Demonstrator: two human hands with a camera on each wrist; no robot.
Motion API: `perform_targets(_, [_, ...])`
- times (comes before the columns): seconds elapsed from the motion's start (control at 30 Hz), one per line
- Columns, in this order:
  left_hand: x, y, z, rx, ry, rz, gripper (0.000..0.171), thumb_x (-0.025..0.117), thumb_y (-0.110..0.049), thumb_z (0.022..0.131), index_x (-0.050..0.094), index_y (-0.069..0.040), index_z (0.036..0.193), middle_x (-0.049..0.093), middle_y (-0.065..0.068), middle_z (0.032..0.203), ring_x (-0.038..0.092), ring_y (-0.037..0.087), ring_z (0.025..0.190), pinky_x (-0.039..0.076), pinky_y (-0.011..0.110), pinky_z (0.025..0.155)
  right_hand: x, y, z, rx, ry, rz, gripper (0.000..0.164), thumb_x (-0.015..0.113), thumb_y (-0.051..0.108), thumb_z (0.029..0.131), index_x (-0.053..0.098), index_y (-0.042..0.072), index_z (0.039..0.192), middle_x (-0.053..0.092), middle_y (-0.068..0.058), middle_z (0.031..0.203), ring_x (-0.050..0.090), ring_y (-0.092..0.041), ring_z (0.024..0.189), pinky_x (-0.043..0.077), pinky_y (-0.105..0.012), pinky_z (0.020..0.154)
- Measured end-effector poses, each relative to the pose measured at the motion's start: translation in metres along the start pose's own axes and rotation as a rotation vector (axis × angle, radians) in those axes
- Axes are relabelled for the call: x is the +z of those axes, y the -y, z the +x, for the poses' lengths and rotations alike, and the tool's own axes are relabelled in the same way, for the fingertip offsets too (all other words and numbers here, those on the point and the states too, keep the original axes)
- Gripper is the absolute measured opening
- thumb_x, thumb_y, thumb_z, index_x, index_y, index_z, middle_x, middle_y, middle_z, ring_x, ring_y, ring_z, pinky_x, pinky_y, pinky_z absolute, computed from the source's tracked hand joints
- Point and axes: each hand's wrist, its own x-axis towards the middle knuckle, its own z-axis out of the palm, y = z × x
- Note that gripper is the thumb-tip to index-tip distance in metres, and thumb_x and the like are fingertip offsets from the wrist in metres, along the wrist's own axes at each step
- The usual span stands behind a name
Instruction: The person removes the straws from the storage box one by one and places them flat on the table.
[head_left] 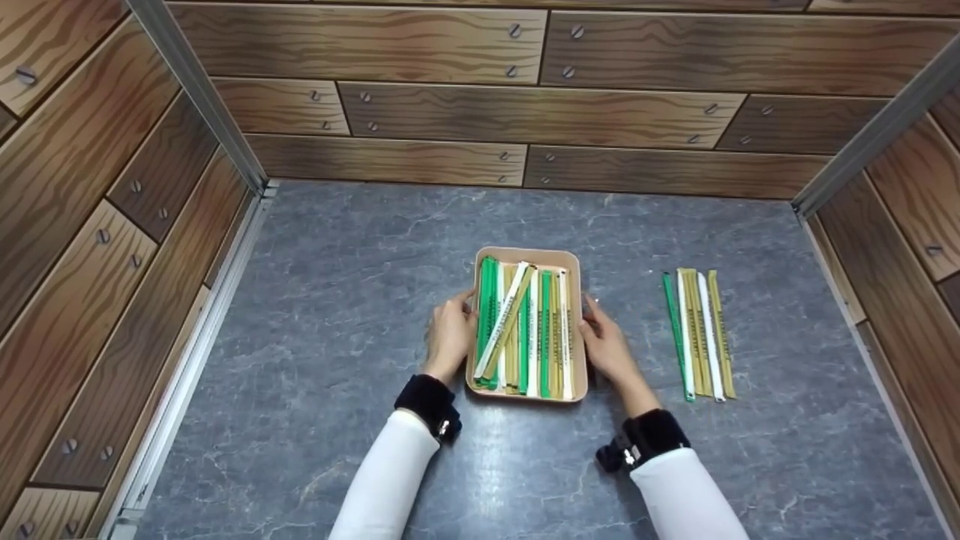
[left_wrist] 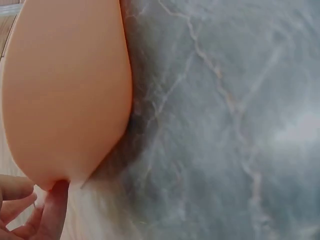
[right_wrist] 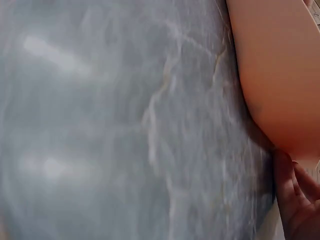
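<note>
A peach-coloured tray (head_left: 526, 398) sits near the middle of the grey surface, filled with slim printed stick packets (head_left: 534, 330) in green, white and gold. Most lie lengthwise side by side; a white and a gold one cross the others at a slant. My left hand (head_left: 450, 334) holds the tray's left side, and my right hand (head_left: 606, 346) holds its right side. In the left wrist view, fingertips of the left hand (left_wrist: 37, 212) meet the tray's wall (left_wrist: 70, 95). The right wrist view has the right hand (right_wrist: 297, 200) at the wall's lower end (right_wrist: 280, 85).
Right of the tray, several more stick packets (head_left: 697, 334), green, white and gold, lie in a loose row on the grey marbled surface (head_left: 337, 300). Wood-patterned panels (head_left: 450, 112) enclose the surface at the back, left and right.
</note>
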Motion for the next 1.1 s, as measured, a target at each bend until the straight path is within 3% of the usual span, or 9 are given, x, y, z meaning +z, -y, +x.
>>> perform_targets(0.2, [-0.001, -0.015, -0.007, 0.145, -0.091, 0.131, 0.038, 0.064, 0.0, 0.089, 0.066, -0.004, 0.126, 0.062, 0.012, 0.107, 0.057, 0.029, 0.1, 0.05, 0.041, 0.082, 0.004, 0.0, 0.002, 0.008, -0.004, 0.059, 0.05, 0.048, 0.001, 0.1, 0.037, -0.001, 0.149, 0.05, -0.03, 0.136, 0.052, -0.04, 0.122, 0.044, -0.048, 0.1])
perform_targets(0.33, [0.001, -0.027, -0.013, 0.23, -0.058, 0.122, 0.042, 0.066, 0.006, 0.084, 0.065, -0.002, 0.125, 0.061, 0.013, 0.109, 0.057, 0.028, 0.1, 0.05, 0.038, 0.083, 0.004, 0.0, 0.002, 0.021, 0.0, 0.085, 0.05, 0.047, 0.001, 0.101, 0.036, -0.001, 0.149, 0.046, -0.025, 0.143, 0.043, -0.036, 0.132, 0.036, -0.045, 0.107])
perform_targets(0.47, [0.008, -0.035, -0.017, 0.233, 0.053, 0.107, 0.041, 0.068, 0.005, 0.084, 0.065, 0.0, 0.125, 0.064, 0.016, 0.111, 0.064, 0.03, 0.095, 0.055, 0.037, 0.079, 0.003, 0.0, 0.001, 0.025, 0.003, 0.094, 0.049, 0.047, 0.003, 0.102, 0.036, 0.001, 0.15, 0.043, -0.021, 0.147, 0.04, -0.033, 0.135, 0.034, -0.042, 0.109])
perform_targets(0.6, [0.017, -0.035, -0.019, 0.22, 0.141, 0.21, 0.035, 0.064, 0.002, 0.088, 0.064, 0.002, 0.124, 0.066, 0.019, 0.105, 0.066, 0.031, 0.088, 0.057, 0.038, 0.072, 0.004, 0.0, 0.001, 0.018, -0.002, 0.095, 0.049, 0.048, 0.005, 0.102, 0.038, 0.002, 0.149, 0.043, -0.02, 0.147, 0.041, -0.034, 0.135, 0.034, -0.042, 0.109])
perform_targets(0.73, [0.023, -0.032, -0.02, 0.227, 0.191, 0.334, 0.029, 0.06, 0.002, 0.091, 0.064, 0.002, 0.119, 0.066, 0.019, 0.096, 0.066, 0.032, 0.083, 0.056, 0.04, 0.068, 0.003, -0.003, 0.002, 0.007, 0.009, 0.109, 0.048, 0.049, 0.006, 0.102, 0.038, 0.001, 0.149, 0.044, -0.022, 0.145, 0.04, -0.036, 0.135, 0.032, -0.044, 0.111])
perform_targets(0.93, [0.027, -0.031, -0.02, 0.245, 0.261, 0.385, 0.038, 0.059, 0.008, 0.089, 0.061, 0.001, 0.126, 0.065, 0.019, 0.099, 0.066, 0.032, 0.083, 0.057, 0.041, 0.067, 0.0, -0.007, 0.003, 0.004, 0.049, 0.128, 0.049, 0.048, 0.008, 0.103, 0.036, 0.002, 0.15, 0.041, -0.023, 0.147, 0.037, -0.037, 0.137, 0.029, -0.044, 0.112])
perform_targets(1.1, [0.03, -0.03, -0.021, 0.235, 0.29, 0.411, 0.029, 0.061, 0.008, 0.087, 0.066, -0.001, 0.114, 0.064, 0.018, 0.095, 0.066, 0.031, 0.077, 0.056, 0.04, 0.061, -0.001, -0.008, 0.003, 0.007, 0.042, 0.123, 0.049, 0.05, 0.008, 0.102, 0.037, 0.002, 0.149, 0.043, -0.023, 0.145, 0.04, -0.037, 0.135, 0.032, -0.044, 0.111])
